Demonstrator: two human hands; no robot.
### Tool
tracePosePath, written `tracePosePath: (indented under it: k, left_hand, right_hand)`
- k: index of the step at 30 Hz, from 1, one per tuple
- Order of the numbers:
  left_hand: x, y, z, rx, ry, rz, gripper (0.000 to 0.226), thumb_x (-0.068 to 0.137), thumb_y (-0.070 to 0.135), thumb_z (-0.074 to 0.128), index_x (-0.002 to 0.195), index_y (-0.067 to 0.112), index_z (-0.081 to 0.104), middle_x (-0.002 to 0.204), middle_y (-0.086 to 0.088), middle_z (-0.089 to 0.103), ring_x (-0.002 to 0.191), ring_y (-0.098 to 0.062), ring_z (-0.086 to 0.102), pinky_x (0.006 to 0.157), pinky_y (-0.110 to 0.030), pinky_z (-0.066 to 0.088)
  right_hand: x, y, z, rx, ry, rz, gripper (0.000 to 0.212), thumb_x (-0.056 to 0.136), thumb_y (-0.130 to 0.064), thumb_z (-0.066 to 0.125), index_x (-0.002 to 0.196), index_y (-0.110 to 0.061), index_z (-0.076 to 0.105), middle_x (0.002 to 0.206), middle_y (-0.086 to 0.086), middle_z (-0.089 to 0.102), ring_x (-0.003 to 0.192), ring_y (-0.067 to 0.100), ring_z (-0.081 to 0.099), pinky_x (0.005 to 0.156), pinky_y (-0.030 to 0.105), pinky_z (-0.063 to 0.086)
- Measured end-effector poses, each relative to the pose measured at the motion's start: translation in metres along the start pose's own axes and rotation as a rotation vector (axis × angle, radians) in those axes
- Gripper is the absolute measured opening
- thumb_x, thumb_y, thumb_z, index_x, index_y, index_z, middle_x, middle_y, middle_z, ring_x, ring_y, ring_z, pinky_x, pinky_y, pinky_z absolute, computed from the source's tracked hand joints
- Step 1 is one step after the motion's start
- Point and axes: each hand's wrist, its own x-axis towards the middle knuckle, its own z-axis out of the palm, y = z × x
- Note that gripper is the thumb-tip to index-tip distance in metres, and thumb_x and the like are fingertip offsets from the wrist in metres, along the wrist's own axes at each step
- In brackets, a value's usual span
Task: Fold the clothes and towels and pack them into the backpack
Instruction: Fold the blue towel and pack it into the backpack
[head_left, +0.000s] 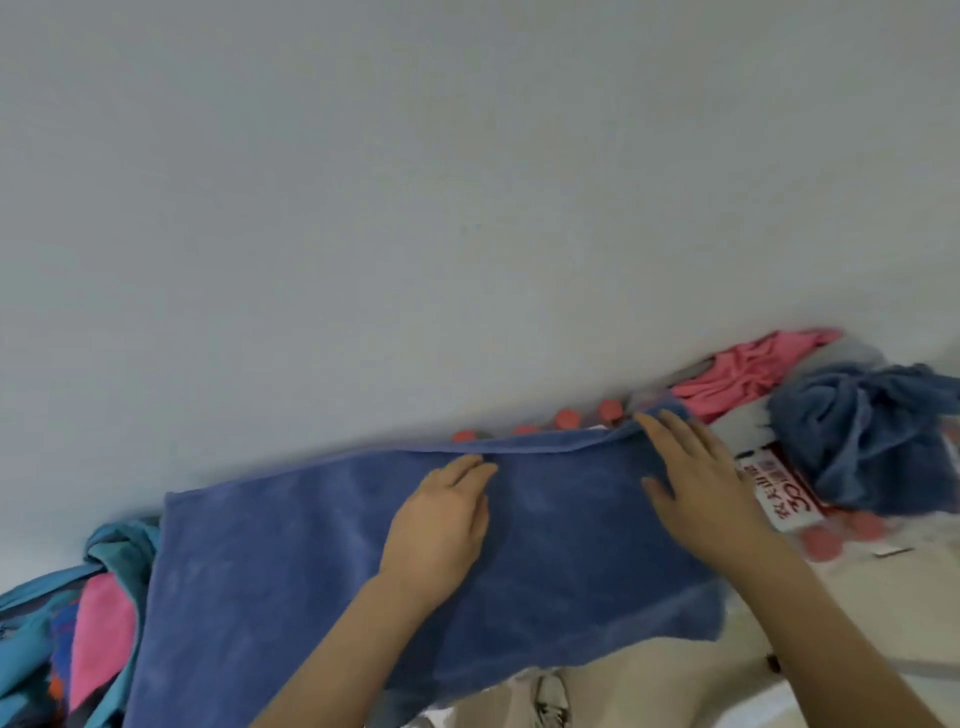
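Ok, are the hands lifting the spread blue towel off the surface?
No, the left hand and right hand both press flat on the spread blue towel.

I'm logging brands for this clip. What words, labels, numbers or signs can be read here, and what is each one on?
Red and white label on the pack of red-capped bottles, right of the blue towel: printed characters and large dark marks, seen rotated, too blurred to read.
Blue towel, pink cloth, backpack: no text visible.
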Motion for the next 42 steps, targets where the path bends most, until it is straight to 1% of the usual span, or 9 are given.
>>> tracePosePath:
  k: [6, 11, 14, 20, 23, 28, 31, 35, 42]
  left_hand:
    - [0.049, 0.007, 0.028, 0.053, -0.070, -0.190, 0.036, 0.095, 0.034, 0.049, 0.129, 0.028, 0.050, 0.133, 0.006, 0.048, 0.116, -0.019, 0.052, 0.079, -0.040, 0.053]
    - [0.065, 0.010, 0.032, 0.137, -0.031, -0.274, 0.025, 0.099, 0.036, 0.040, 0.105, 0.021, 0.060, 0.118, 0.005, 0.053, 0.095, -0.022, 0.060, 0.063, -0.035, 0.048]
    - [0.074, 0.010, 0.029, 0.126, -0.015, -0.327, 0.029, 0.101, 0.035, 0.036, 0.101, 0.018, 0.060, 0.115, 0.000, 0.055, 0.090, -0.026, 0.062, 0.065, -0.035, 0.045]
    - [0.083, 0.011, 0.031, 0.203, 0.037, -0.431, 0.032, 0.099, 0.040, 0.037, 0.102, 0.022, 0.064, 0.115, 0.001, 0.057, 0.088, -0.027, 0.062, 0.061, -0.031, 0.041]
    - [0.085, 0.012, 0.033, 0.219, 0.068, -0.456, 0.029, 0.098, 0.038, 0.042, 0.098, 0.021, 0.065, 0.115, 0.000, 0.057, 0.083, -0.028, 0.063, 0.057, -0.030, 0.037]
    - [0.081, 0.050, 0.046, 0.161, 0.109, -0.175, 0.015, 0.086, 0.019, 0.055, 0.097, 0.018, 0.065, 0.102, -0.004, 0.059, 0.063, -0.031, 0.061, 0.043, -0.035, 0.046]
    - [0.101, 0.100, 0.063, -0.031, 0.027, 0.073, 0.033, 0.085, 0.030, 0.039, 0.093, 0.019, 0.070, 0.092, -0.001, 0.066, 0.074, -0.024, 0.065, 0.061, -0.034, 0.054]
    - [0.152, 0.155, 0.079, -0.187, -0.097, 0.026, 0.030, 0.094, 0.031, 0.041, 0.111, 0.021, 0.063, 0.105, -0.007, 0.069, 0.096, -0.027, 0.061, 0.082, -0.038, 0.048]
    - [0.183, 0.175, 0.098, -0.029, -0.172, -0.054, 0.030, 0.096, 0.035, 0.042, 0.094, 0.011, 0.060, 0.094, -0.013, 0.068, 0.088, -0.033, 0.062, 0.073, -0.038, 0.047]
  right_hand:
    - [0.054, 0.041, -0.013, -0.132, -0.127, -0.129, 0.062, 0.091, -0.019, 0.045, 0.147, -0.036, 0.023, 0.159, -0.013, 0.005, 0.146, 0.021, -0.002, 0.108, 0.053, 0.025]
    - [0.091, 0.052, -0.016, -0.072, -0.125, -0.241, 0.028, 0.083, -0.019, 0.053, 0.108, -0.029, 0.060, 0.132, -0.013, 0.050, 0.140, 0.013, 0.022, 0.099, 0.045, 0.029]
    - [0.108, 0.061, -0.026, 0.197, -0.121, -0.197, 0.016, 0.070, -0.018, 0.060, 0.084, -0.024, 0.062, 0.090, -0.006, 0.068, 0.096, 0.018, 0.061, 0.082, 0.039, 0.047]
    - [0.117, 0.076, -0.050, 0.671, -0.014, -0.041, 0.015, 0.078, -0.002, 0.069, 0.087, -0.009, 0.060, 0.061, 0.010, 0.058, 0.058, 0.017, 0.055, 0.060, 0.029, 0.045]
    - [0.115, 0.075, -0.059, 0.911, 0.025, 0.051, 0.019, 0.083, 0.006, 0.061, 0.098, -0.006, 0.061, 0.064, 0.018, 0.057, 0.051, 0.013, 0.056, 0.054, 0.016, 0.047]
    - [0.104, 0.069, -0.040, 0.420, -0.025, -0.027, 0.024, 0.085, -0.007, 0.058, 0.106, -0.016, 0.065, 0.087, 0.002, 0.069, 0.078, 0.018, 0.063, 0.070, 0.024, 0.049]
    - [0.075, 0.070, -0.032, 0.403, 0.065, -0.004, 0.013, 0.086, -0.017, 0.057, 0.092, -0.019, 0.067, 0.085, 0.000, 0.071, 0.077, 0.021, 0.064, 0.070, 0.034, 0.050]
    - [0.031, 0.080, -0.009, 0.390, 0.084, 0.041, 0.011, 0.088, -0.028, 0.055, 0.092, -0.020, 0.062, 0.081, 0.000, 0.068, 0.075, 0.021, 0.062, 0.064, 0.029, 0.041]
    - [0.019, 0.084, 0.015, 0.502, 0.110, 0.071, 0.023, 0.086, -0.027, 0.057, 0.108, -0.025, 0.054, 0.089, -0.005, 0.065, 0.080, 0.014, 0.061, 0.071, 0.029, 0.046]
